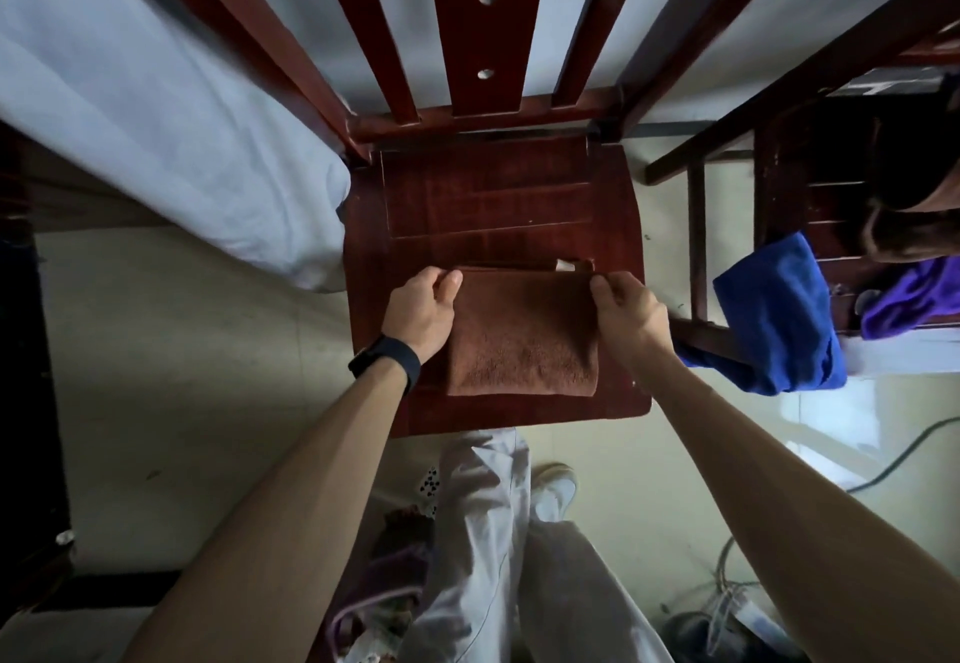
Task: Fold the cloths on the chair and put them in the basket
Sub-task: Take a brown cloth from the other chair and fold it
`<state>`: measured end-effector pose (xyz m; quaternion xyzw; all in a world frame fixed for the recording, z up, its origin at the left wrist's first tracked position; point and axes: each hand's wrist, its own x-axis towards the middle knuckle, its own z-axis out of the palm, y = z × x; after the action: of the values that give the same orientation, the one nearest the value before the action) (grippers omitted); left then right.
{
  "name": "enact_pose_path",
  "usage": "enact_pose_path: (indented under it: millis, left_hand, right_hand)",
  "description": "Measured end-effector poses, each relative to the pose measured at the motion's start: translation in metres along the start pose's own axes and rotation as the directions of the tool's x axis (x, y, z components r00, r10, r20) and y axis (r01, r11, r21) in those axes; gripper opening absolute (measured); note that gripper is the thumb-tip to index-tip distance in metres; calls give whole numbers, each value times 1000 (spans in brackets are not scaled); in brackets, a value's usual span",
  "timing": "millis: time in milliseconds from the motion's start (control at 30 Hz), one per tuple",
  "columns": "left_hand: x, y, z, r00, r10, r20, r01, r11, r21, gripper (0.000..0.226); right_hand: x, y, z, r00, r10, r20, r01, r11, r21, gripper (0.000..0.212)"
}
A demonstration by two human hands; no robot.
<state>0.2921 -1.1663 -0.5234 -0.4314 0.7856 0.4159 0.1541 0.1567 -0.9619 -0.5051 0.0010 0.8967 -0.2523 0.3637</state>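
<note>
A brown cloth (522, 337) lies folded into a rectangle on the front half of the dark red wooden chair seat (488, 205). My left hand (423, 314) pinches its far left corner and my right hand (626, 311) pinches its far right corner. A small white label (564, 265) shows at the cloth's far edge. Over the second chair on the right hang a blue cloth (779, 319) and a purple cloth (909, 299). A basket is not clearly visible; something with purple handles (374, 605) sits low by my legs.
A bed with a white sheet (156, 106) stands left of the chair, close to the seat. The second wooden chair (810, 179) is at the right. Cables (893, 470) run across the pale floor at the lower right. My legs and a white shoe (556, 491) are below the seat.
</note>
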Motion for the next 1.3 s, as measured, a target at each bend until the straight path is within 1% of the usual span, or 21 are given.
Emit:
enact_pose_path:
  millis: [167,300,400,467,533,600,667,700,733,767,800,833,867,900,933,967,1033,1133,1233,1300]
  left_hand:
    - [15,-3,8,999,-28,17,27,999,40,39]
    - [18,-2,9,999,-45,0,45,996,72,40]
    - [20,0,9,997,-72,-3,72,993,98,40]
    - [20,2,9,996,-85,-15,86,985,149,40]
    - [19,8,10,996,-70,-54,81,962,261,41]
    - [12,13,12,991,-5,-132,52,934,354,40]
    - [1,12,15,965,97,-242,0,927,375,37]
    - [-5,8,18,947,166,-274,-47,918,394,36]
    - [-12,2,22,927,245,-283,-105,896,432,36]
    - [-20,-4,27,908,324,-264,-170,863,476,39]
    - [-27,-10,33,895,397,-205,-248,823,512,43]
    - [-34,-13,39,878,463,-123,-334,775,536,47]
    - [-40,-16,45,856,515,-35,-412,723,554,53]
    - [-44,-18,50,837,546,42,-469,675,570,58]
    - [-46,-20,55,823,560,94,-501,638,585,62]
    - [-44,-21,58,823,556,118,-506,622,597,64]
    - [-37,-24,63,844,523,121,-477,627,616,68]
    - [-25,-34,65,849,513,124,-465,615,637,71]
    - [-17,-44,66,848,514,127,-470,620,629,71]
    - [-15,-46,68,862,492,123,-455,641,619,73]
  right_hand:
    - [12,-1,4,1000,23,-18,-24,998,-52,36]
    - [17,0,7,1000,-15,-24,14,997,-74,36]
    - [19,-1,9,999,-19,-47,14,995,-99,36]
    - [22,-1,12,998,12,-63,-20,991,-131,38]
    - [25,-3,15,996,45,-80,-58,983,-173,39]
    - [25,-6,17,990,77,-119,-99,977,-191,39]
    - [19,-7,19,978,116,-175,-139,982,-128,38]
    - [12,-6,20,971,107,-212,-126,989,-80,36]
    - [3,-3,22,963,49,-264,-64,997,-47,33]
    - [-7,1,26,943,-61,-326,45,997,-56,28]
    - [-18,7,30,908,-195,-370,161,980,-121,24]
    - [-28,13,36,873,-314,-372,245,944,-221,20]
    - [-36,19,42,852,-404,-333,300,898,-322,21]
    - [-41,24,48,846,-464,-263,343,850,-400,26]
    - [-44,28,54,850,-495,-181,376,810,-449,35]
    - [-44,31,59,857,-502,-111,395,781,-484,44]
    - [-39,33,64,875,-483,-16,399,742,-539,55]
    - [-21,42,67,888,-460,19,380,709,-593,61]
    - [-10,57,68,878,-477,47,398,671,-625,65]
    - [-9,63,71,886,-464,20,377,693,-615,67]
